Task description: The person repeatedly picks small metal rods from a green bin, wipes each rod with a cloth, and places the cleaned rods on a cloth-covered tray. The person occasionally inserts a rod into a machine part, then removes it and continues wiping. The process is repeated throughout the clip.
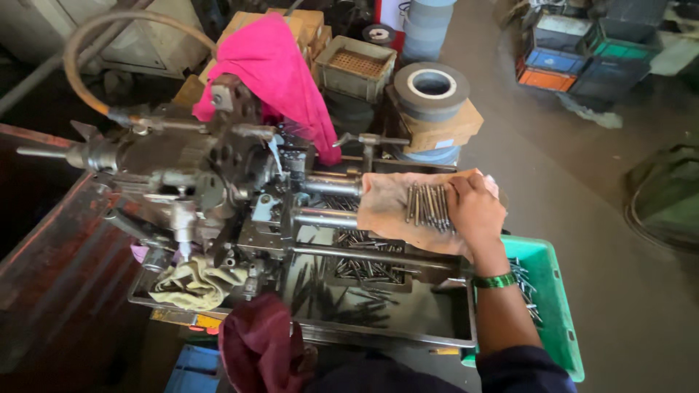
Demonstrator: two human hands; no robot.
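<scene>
— Metal rods (428, 206), thin and grey, lie side by side in a small bundle on a stained, brownish rag (389, 207) draped over the machine's round steel bars (331, 187).

— Which way do they run?

— Their long axis runs away from the person, ends toward the cardboard boxes (444, 124) at the back. They are roughly parallel, a few slightly splayed.

— And the hands?

— The right hand (475, 211) presses flat on the rag beside the bundle, its fingers (459, 191) curled over the rods' right edge, closed onto them rather than spread. A green bangle (495, 280) circles the wrist. The left hand cannot be made out; a dark red cloth (258, 346) sits where it would be.

— What else is around?

— More loose rods lie in the oily metal tray (437, 320) below, and others in the green plastic crate (561, 313) at right. A crumpled pale rag (193, 280) hangs off the grey, greasy machine (196, 175), and a pink cloth (280, 73) drapes behind it.
</scene>
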